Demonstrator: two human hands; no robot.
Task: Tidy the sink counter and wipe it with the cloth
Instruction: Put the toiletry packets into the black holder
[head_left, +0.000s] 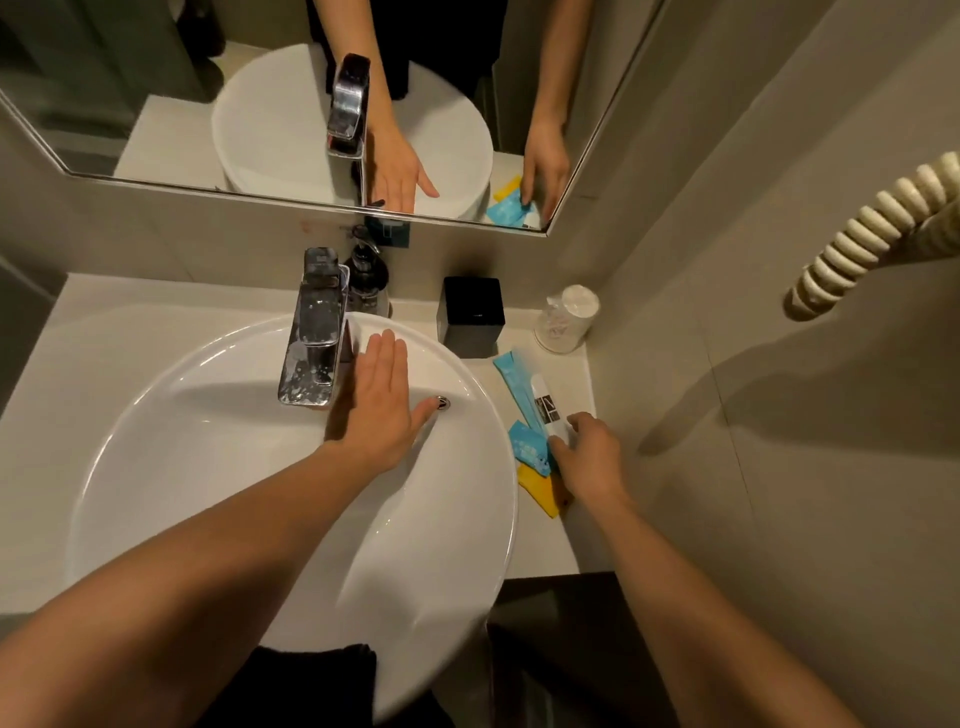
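A round white basin (171, 467) sits on the pale counter (563, 540). My left hand (376, 405) hovers flat over the bowl beside the chrome tap (314, 327), fingers together and holding nothing. My right hand (589, 457) is on the counter strip right of the basin, its fingers closing around the lower end of a white tube (545, 402). Under and beside the tube lie a long blue sachet (514, 382), a smaller blue sachet (530, 447) and a yellow sachet (540, 488). No cloth is clearly identifiable.
A black square box (472, 312) and a wrapped plastic cup (569, 317) stand at the back right. A dark pump bottle (369, 280) sits behind the tap. The mirror (208, 104) is above, the wall close on the right with a coiled cord (857, 228).
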